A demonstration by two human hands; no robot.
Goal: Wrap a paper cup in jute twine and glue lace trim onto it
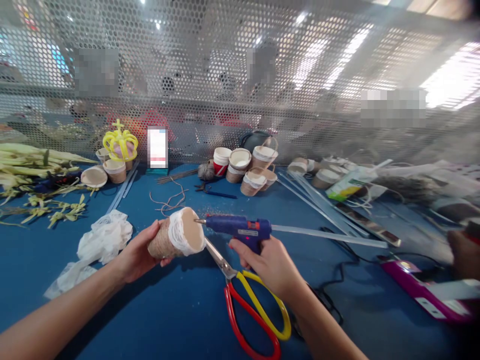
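A twine-wrapped cup point(160, 241) with a white lace band lies tilted in my left hand point(140, 250), its flat brown end facing right. My right hand point(268, 262) grips a blue hot glue gun point(232, 226), with a long clear glue stick point(326, 236) sticking out of its back. The metal nozzle is at the rim of the cup's flat end; whether it touches cannot be made out. Below the gun lie large scissors point(229, 272) with one red and one yellow handle. Crumpled white lace point(103, 237) rests left of the cup.
Several wrapped cups point(252, 182) and a ball of twine point(206, 171) stand at the back, with pliers point(215, 192) before them. Glue sticks point(318, 202) and a purple power strip point(416, 290) lie right. Dried husks point(37, 160) and a phone point(157, 150) are left. Perforated metal point(210, 60) closes the back.
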